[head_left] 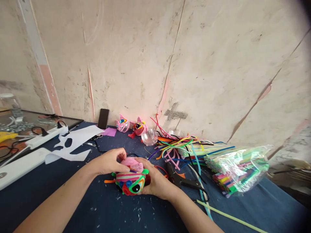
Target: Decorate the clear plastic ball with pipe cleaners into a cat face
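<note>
A round craft fish wrapped in striped pipe cleaners [131, 182], with a pink fuzzy top, a black eye and red lips, sits low over the dark blue tabletop [102, 213]. My left hand [110, 160] curls over its pink top from the left. My right hand [155, 181] cups its right side, fingers closed round it. Both hands hold the fish between them.
Two finished pink fish [122, 124] [138, 127] and a clear plastic ball [149, 137] stand by the wall. Loose pipe cleaners [179, 147] and a bag of them [239, 171] lie right. A black glue gun [181, 178], phone [103, 118], cut white paper [75, 142] and power strip [46, 136] are around.
</note>
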Available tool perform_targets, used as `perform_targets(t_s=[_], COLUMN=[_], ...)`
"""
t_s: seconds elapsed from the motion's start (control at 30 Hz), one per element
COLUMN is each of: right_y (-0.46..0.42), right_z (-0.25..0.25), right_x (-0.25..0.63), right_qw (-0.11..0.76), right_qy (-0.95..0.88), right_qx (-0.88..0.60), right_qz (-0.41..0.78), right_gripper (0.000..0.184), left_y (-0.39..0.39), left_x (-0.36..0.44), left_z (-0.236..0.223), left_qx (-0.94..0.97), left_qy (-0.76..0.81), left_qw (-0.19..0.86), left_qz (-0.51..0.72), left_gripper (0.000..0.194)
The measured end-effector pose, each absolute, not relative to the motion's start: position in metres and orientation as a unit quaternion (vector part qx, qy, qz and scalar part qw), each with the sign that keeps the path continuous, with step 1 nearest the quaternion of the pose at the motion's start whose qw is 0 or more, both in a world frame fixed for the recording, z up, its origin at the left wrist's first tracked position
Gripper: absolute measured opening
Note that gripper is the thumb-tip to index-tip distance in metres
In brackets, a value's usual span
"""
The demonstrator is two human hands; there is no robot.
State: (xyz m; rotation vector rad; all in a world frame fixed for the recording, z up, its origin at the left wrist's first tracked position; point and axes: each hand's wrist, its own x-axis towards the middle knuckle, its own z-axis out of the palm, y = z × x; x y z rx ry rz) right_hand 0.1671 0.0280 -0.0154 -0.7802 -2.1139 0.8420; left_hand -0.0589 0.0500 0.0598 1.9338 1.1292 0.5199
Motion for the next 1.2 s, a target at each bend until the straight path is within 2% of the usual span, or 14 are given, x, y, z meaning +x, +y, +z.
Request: perform_targets(t_s=[0.23,0.5,1.0,1.13,1.2], right_y=[0.023,0.02,0.021,0.021,0.017], right_z=[-0.013,-0.01,-0.015,-0.009,0.001], right_x=[0.164,0.161,0.161,0.169,0.175], right_qw=[0.355,0.353,0.329,0.279,0.288], right_qy=[-0.831,-0.833,-0.835,-0.846,-0.85], right_qx=[-0.304,-0.314,-0.345,-0.359,-0.372], right_qz=[0.302,0.288,0.276,0.28,0.235], right_gripper=[0.093,0.092,0.096,0.109,0.103], left_y=[0.035,0.027,0.022,0.025,0.026], left_x=[-0.052,-0.045,-0.037,-0.039,-0.039], left_z=[0.064,0.064,0.063,0.063,0.063], left_qx=[0.794,0.801,0.793,0.797,0.795], left_qy=[0.517,0.539,0.554,0.551,0.553], left_qw=[0.265,0.192,0.201,0.199,0.2], left_qz=[0.179,0.177,0.153,0.147,0.147], left_gripper=[0.029,0.021,0.018,0.018,0.019])
